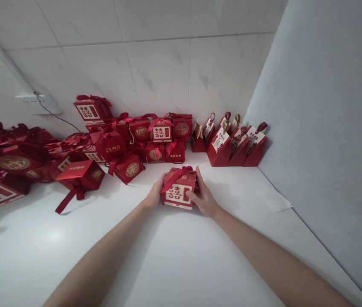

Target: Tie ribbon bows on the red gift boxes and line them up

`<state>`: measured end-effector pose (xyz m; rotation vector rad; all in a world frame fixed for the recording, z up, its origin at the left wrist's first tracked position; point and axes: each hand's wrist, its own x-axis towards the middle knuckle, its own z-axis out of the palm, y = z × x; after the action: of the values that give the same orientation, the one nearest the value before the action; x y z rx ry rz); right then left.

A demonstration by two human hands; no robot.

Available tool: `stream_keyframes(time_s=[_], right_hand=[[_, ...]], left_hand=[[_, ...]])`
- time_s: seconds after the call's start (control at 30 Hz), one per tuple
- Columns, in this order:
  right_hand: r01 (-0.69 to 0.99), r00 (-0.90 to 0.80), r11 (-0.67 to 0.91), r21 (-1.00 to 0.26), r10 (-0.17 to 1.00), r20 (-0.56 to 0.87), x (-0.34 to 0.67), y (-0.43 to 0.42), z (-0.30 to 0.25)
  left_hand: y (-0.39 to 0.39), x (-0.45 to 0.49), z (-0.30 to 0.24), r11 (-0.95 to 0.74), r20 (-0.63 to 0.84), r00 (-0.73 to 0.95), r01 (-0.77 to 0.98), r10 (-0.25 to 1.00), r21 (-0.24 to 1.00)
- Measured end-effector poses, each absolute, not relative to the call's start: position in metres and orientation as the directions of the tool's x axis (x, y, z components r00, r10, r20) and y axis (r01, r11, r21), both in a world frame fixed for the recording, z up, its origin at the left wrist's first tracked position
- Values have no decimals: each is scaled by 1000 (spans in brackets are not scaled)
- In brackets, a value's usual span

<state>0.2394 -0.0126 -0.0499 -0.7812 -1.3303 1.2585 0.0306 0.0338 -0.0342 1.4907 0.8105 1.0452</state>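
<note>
Between my two hands is a red gift box [177, 197] with a white double-happiness label on its front and a red ribbon [177, 178] tied over its top. My left hand [155, 192] grips its left side, the fingers partly hidden behind it. On the right side, my right hand [205, 199] is closed round the box, thumb on the front label. Just behind stand two rows of stacked red gift boxes [155, 152]. A tilted box with a gold round emblem [132, 170] lies to the left of my left hand.
Red triangular boxes with tags and loops [221, 155] stand at the back right, by a pale panel [324, 128]. Many more red boxes [17, 162] are heaped at left. A white paper slip [278, 202] lies at right. A power strip [38, 104] and cable are against the tiled wall.
</note>
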Motion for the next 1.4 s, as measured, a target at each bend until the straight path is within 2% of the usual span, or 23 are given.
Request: stream_keyframes(time_s=[0.07,0.17,0.27,0.43,0.63,0.87,1.0,1.13,1.27,1.4], right_hand=[[-286,-126,116,-951,979,158,243,-7,-49],[-276,-85,85,-957,990,112,245,-7,-45],[-228,-77,164,-960,980,186,245,-9,-44],[-218,-172,220,-951,950,259,244,-9,-49],[-262,-170,243,-934,941,292,247,-11,-46],[-291,-189,204,-935,946,265,248,-9,-47],[-352,-200,258,-900,918,341,252,-9,-45],[-374,-171,303,-877,907,386,256,-7,-42],[-337,-156,303,-891,916,371,258,-7,-39],[-262,-153,424,-867,869,471,257,-11,-35]], left_hand=[[30,33,-34,-218,235,478,-91,846,972],[26,32,-34,-279,219,554,24,803,960],[27,30,-38,-238,166,520,75,838,968],[34,29,-51,-178,140,414,54,899,983],[36,26,-60,-275,210,436,92,875,957],[37,26,-55,-271,204,439,96,875,958],[27,35,-36,-289,241,537,5,809,957],[20,45,-21,-308,223,633,26,741,951],[17,47,-22,-367,257,602,64,756,928],[14,48,-26,-485,355,491,167,796,858]])
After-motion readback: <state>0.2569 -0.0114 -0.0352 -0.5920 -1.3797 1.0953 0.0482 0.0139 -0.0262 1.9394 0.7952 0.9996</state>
